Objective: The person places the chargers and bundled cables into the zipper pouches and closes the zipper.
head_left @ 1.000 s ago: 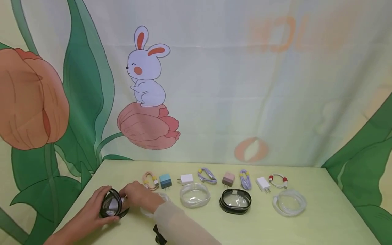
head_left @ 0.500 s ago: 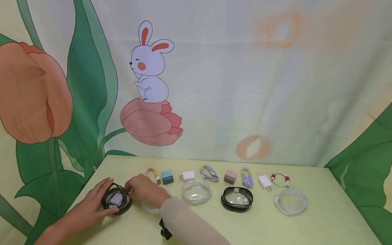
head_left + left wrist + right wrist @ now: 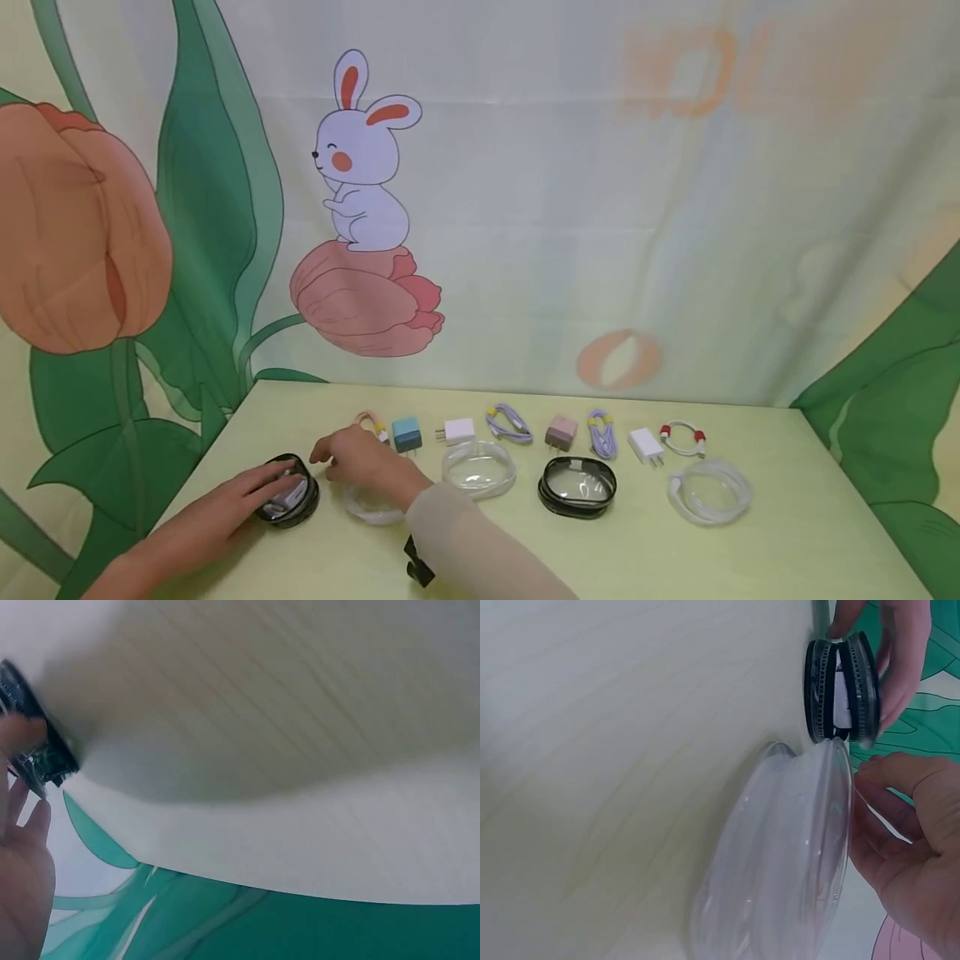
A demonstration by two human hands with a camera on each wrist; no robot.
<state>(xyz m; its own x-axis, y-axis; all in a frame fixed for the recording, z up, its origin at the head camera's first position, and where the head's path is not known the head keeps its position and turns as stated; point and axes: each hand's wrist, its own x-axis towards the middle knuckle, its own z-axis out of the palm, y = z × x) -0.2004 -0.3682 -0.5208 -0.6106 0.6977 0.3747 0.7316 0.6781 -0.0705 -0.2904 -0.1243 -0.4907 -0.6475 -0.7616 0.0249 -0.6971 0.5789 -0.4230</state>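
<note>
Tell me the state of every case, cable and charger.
Black case under left hand: unzipped at least partly, white item inside.
Other black case: flat, closure unclear.
Clear cases: flat, closure unclear.
Pink cable: looped, yellow tie, partly hidden.
Lavender cables: coiled, yellow ties.
White cable: looped, red ties.
Blue charger: unplugged.
Pink charger: unplugged.
White chargers: unplugged.

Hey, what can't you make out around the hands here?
Head view: contents of the black-rimmed case, partly covered by the left hand.
Head view: pink cable, lower part behind the right hand.
Left wrist view: left hand, cut off by the left edge.
Right wrist view: clear case, cut off by bottom edge.
</note>
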